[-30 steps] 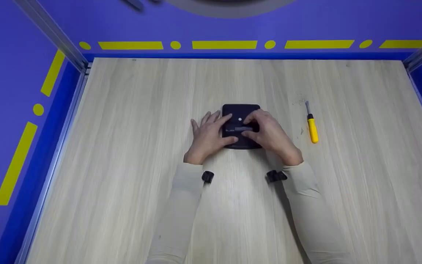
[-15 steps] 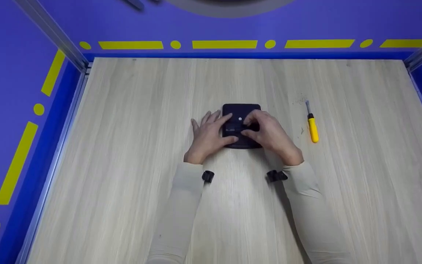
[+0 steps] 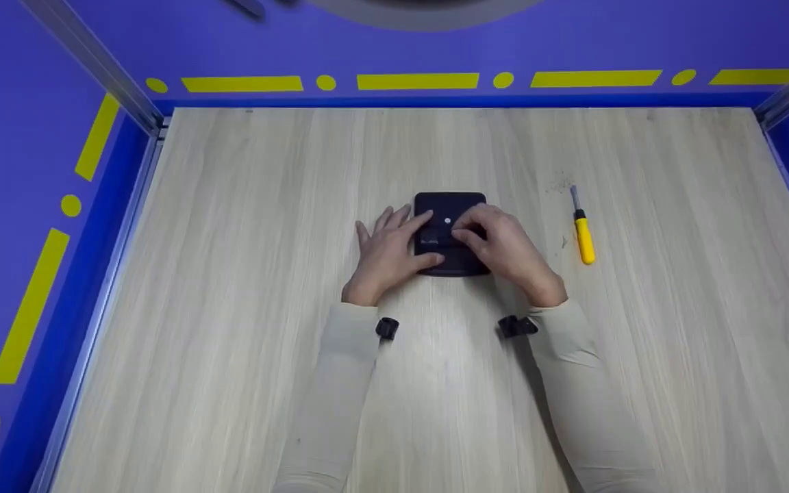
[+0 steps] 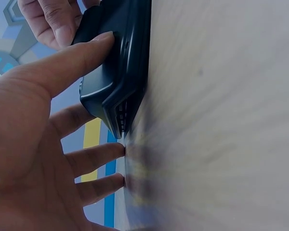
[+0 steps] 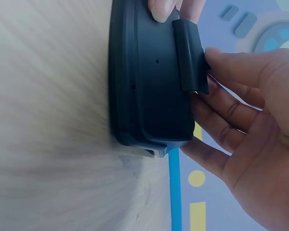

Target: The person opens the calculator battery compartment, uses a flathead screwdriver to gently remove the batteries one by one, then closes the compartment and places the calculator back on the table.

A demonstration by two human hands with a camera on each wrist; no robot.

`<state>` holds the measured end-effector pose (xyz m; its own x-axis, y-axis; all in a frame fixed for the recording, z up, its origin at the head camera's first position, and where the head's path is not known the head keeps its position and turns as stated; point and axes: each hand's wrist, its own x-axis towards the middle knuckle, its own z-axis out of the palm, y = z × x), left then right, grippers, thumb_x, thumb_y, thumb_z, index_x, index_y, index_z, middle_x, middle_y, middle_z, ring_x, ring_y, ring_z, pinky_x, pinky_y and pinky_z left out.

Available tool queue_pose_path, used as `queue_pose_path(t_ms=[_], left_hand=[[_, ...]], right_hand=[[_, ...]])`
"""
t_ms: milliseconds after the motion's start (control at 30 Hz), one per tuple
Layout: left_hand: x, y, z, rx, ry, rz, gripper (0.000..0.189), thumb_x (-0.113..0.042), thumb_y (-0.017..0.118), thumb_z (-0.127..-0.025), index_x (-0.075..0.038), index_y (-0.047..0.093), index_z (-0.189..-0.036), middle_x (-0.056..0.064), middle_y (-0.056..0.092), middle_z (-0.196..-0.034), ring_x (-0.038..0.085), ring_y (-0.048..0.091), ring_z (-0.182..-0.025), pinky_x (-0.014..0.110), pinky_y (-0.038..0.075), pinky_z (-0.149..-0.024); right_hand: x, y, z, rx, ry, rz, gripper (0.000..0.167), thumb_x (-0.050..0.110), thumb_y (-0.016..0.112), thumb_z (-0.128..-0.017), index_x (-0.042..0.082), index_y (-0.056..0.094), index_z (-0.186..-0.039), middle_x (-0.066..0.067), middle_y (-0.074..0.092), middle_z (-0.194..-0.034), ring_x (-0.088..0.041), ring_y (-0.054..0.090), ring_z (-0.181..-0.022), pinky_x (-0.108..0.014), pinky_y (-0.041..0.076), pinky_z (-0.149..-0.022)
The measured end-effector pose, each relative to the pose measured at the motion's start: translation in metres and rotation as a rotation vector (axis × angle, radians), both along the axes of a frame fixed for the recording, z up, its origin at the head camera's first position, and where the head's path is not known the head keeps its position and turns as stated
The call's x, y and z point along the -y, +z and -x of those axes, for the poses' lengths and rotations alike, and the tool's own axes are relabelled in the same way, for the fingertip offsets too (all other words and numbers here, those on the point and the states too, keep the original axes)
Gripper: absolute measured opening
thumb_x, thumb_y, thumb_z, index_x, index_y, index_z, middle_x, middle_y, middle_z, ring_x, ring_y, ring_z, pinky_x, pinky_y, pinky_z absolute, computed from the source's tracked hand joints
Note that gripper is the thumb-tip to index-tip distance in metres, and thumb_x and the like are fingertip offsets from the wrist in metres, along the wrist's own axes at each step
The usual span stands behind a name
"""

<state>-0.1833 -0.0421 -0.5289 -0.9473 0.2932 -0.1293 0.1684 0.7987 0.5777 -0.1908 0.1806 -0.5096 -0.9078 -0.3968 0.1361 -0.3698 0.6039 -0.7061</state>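
Observation:
A black plastic device (image 3: 459, 263) with rounded corners lies on the wooden table, a small white spot (image 3: 447, 220) on its upward face. My left hand (image 3: 389, 255) steadies it from the left: thumb and index finger rest straight on the device, the other fingers spread onto the tabletop. Over the device's right part, my right hand (image 3: 504, 243) bends its thumb and fingers together. The right wrist view has a narrow, curved black cover (image 5: 190, 57) standing out from the casing, pinched at its outer edge by that hand. From above, the fingers mostly hide this cover.
A screwdriver (image 3: 583, 236) with a yellow handle lies to the right, its tip pointing away. Dark crumbs (image 3: 562, 183) are scattered near the tip. Blue walls with yellow marks (image 3: 418, 81) border the table (image 3: 264, 205) at the back and sides.
The grey strip visible between the right fingers a second ago is out of sight now. My right thumb has shifted slightly up toward the index finger. My left hand stays in place.

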Motion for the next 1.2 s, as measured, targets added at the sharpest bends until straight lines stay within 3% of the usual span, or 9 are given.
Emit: queue_pose_path(t_ms=[400, 667, 1200], left_hand=[[0.000, 0.001, 0.000, -0.011, 0.005, -0.024, 0.081, -0.052, 0.079, -0.093, -0.024, 0.048, -0.162, 0.015, 0.034, -0.170, 0.040, 0.019, -0.159, 0.080, 0.001, -0.118], [-0.001, 0.000, 0.000, -0.002, 0.004, -0.018, 0.082, -0.053, 0.079, -0.092, -0.026, 0.047, -0.163, 0.014, 0.033, -0.171, 0.040, 0.018, -0.160, 0.079, 0.000, -0.119], [0.001, -0.001, -0.001, 0.000, 0.010, -0.047, 0.081, -0.051, 0.079, -0.092, -0.026, 0.048, -0.162, 0.014, 0.034, -0.170, 0.040, 0.019, -0.160, 0.079, -0.002, -0.119]], right_hand=[[-0.006, 0.004, 0.001, -0.004, -0.027, 0.057, 0.004, 0.005, 0.070, -0.103, 0.002, 0.072, -0.104, -0.010, 0.068, -0.102, -0.025, 0.059, -0.090, -0.040, 0.049, -0.083], [-0.015, 0.008, 0.002, 0.021, -0.061, 0.061, 0.004, 0.003, 0.070, -0.103, 0.000, 0.072, -0.105, -0.012, 0.069, -0.105, -0.029, 0.067, -0.102, -0.047, 0.057, -0.095], [-0.038, 0.014, 0.004, 0.023, -0.140, 0.012, 0.003, -0.001, 0.069, -0.102, -0.001, 0.072, -0.104, -0.014, 0.070, -0.104, -0.033, 0.069, -0.102, -0.049, 0.056, -0.095]])
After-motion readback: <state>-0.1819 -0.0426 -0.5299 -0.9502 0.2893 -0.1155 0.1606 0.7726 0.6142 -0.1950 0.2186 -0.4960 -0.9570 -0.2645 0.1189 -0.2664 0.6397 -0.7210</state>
